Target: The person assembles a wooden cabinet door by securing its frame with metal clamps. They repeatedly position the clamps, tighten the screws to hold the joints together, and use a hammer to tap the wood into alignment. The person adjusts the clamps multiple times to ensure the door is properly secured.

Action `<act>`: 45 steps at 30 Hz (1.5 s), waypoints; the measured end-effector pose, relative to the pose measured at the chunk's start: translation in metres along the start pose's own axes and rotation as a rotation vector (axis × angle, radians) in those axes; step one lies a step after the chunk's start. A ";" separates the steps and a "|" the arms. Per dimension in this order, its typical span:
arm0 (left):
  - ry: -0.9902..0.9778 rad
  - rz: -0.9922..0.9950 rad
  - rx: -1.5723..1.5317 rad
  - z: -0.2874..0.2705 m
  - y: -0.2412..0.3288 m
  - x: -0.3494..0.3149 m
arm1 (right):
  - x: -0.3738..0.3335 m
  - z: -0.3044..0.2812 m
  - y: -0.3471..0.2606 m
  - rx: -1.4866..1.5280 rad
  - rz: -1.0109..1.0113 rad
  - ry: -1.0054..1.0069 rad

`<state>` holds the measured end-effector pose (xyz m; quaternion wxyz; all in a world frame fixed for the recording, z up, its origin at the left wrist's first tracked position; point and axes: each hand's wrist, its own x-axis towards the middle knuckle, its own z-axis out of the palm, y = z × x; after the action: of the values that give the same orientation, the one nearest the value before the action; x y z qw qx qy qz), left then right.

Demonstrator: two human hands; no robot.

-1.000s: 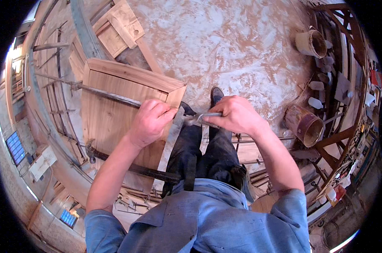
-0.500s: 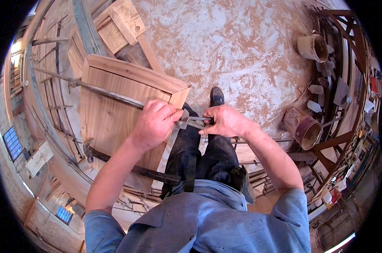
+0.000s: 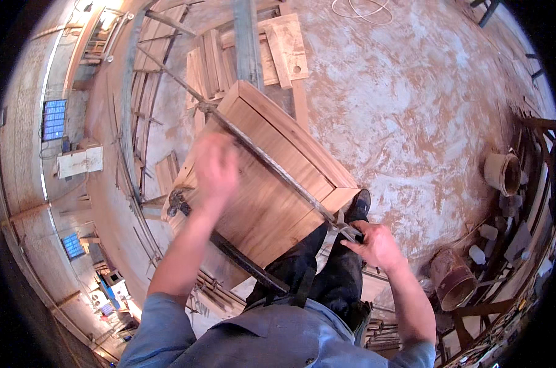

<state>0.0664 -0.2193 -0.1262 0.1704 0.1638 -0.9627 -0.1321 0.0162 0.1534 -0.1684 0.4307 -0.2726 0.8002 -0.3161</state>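
Note:
A wooden frame-and-panel piece (image 3: 253, 202) lies tilted in front of my legs. Across it runs a long metal bar clamp (image 3: 272, 162), its screw end coming past the panel's near right corner. My right hand (image 3: 377, 246) is closed round the handle at that end. Over the left part of the panel hovers my left hand (image 3: 216, 168), smeared by motion, so its fingers cannot be made out. Nearest to it is a hammer (image 3: 244, 260) with a dark handle, lying between the panel's left edge and my lap.
Wooden boards (image 3: 284, 52) are stacked beyond the panel, beside a grey-blue metal beam (image 3: 247, 43). To the right stand a rusty bucket (image 3: 452, 282) and a pale bucket (image 3: 502, 173), with white plastic bottles (image 3: 477, 254) close by. A dusty floor spreads ahead.
My left hand has left the clamp's screw end and moved left across the panel. My right hand has stayed on the clamp. The whole view has turned toward the left.

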 end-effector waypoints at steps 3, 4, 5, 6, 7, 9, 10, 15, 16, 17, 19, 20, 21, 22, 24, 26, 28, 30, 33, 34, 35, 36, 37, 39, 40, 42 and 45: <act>-0.011 -0.372 0.035 -0.001 -0.065 0.026 | 0.000 -0.005 -0.013 -0.019 -0.062 0.006; -0.125 -0.465 -0.004 -0.002 -0.072 0.034 | -0.001 -0.006 -0.014 -0.020 -0.069 0.010; -0.240 -0.555 -0.046 -0.002 -0.076 0.037 | -0.003 -0.006 -0.015 -0.021 -0.075 0.015; -0.247 -0.479 -0.100 0.003 -0.078 0.035 | -0.002 -0.006 -0.014 -0.020 -0.079 0.020; -0.233 -0.471 -0.095 0.007 -0.083 0.035 | 0.001 -0.005 -0.013 -0.047 -0.099 0.035; -0.211 -0.454 -0.083 0.013 -0.091 0.036 | 0.006 0.000 -0.011 -0.094 -0.138 0.064; -0.208 -0.470 -0.084 0.014 -0.092 0.034 | 0.007 0.000 -0.012 -0.119 -0.158 0.055; -0.195 -0.443 -0.120 0.017 -0.100 0.031 | 0.005 0.002 -0.013 -0.065 -0.153 0.081; -0.211 -0.443 -0.091 0.016 -0.102 0.032 | 0.005 0.001 -0.015 -0.046 -0.161 0.091; -0.228 -0.444 -0.063 0.015 -0.103 0.033 | 0.005 0.001 -0.015 -0.039 -0.149 0.093; -0.185 -0.555 -0.156 0.012 -0.106 0.033 | 0.005 0.004 -0.012 -0.027 -0.133 0.104; -0.128 -0.667 -0.278 0.010 -0.112 0.035 | 0.004 0.005 -0.011 -0.035 -0.104 0.097; -0.071 -0.777 -0.401 0.009 -0.115 0.037 | 0.003 0.006 -0.011 -0.029 -0.100 0.097; 0.019 -0.699 -0.461 0.009 -0.118 0.040 | 0.004 0.007 -0.012 -0.022 -0.096 0.097; 0.198 -0.538 -0.580 0.010 -0.122 0.050 | 0.004 0.009 -0.009 -0.019 -0.095 0.103; -0.116 -0.527 -0.491 -0.001 -0.117 0.074 | 0.005 0.009 -0.009 -0.025 -0.095 0.099; -0.320 -0.565 -0.445 -0.009 -0.107 0.088 | 0.005 0.010 -0.008 -0.031 -0.092 0.093; -0.421 -0.659 -0.445 -0.010 -0.097 0.094 | 0.004 0.011 -0.008 -0.036 -0.078 0.085; -0.416 -0.633 -0.359 -0.012 -0.091 0.092 | 0.007 0.004 -0.013 -0.015 -0.102 0.079; -0.451 -0.560 -0.283 -0.009 -0.096 0.092 | 0.005 0.002 -0.016 -0.033 -0.113 0.088; -0.483 -0.485 -0.209 -0.012 -0.111 0.097 | 0.007 -0.003 -0.025 -0.041 -0.075 0.065; -0.516 -0.415 -0.149 -0.013 -0.122 0.095 | 0.007 -0.001 -0.024 -0.045 -0.114 0.070; -0.525 -0.254 -0.022 -0.015 -0.125 0.099 | 0.007 0.000 -0.020 -0.055 -0.149 0.084; -0.554 -0.081 0.129 -0.017 -0.107 0.110 | 0.006 -0.002 -0.020 -0.051 -0.104 0.062; -0.586 -0.070 0.161 -0.023 -0.093 0.115 | 0.007 -0.002 -0.020 -0.039 -0.082 0.049; -0.597 0.003 0.250 -0.028 -0.074 0.118 | 0.005 0.000 -0.017 -0.036 -0.086 0.052; -0.649 0.095 0.339 -0.034 -0.072 0.120 | 0.005 -0.002 -0.020 -0.043 -0.094 0.063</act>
<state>-0.0085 -0.3352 -0.0836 -0.1677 0.0946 -0.9813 -0.0078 0.0158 0.1378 -0.1557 0.3840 -0.3088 0.8063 -0.3271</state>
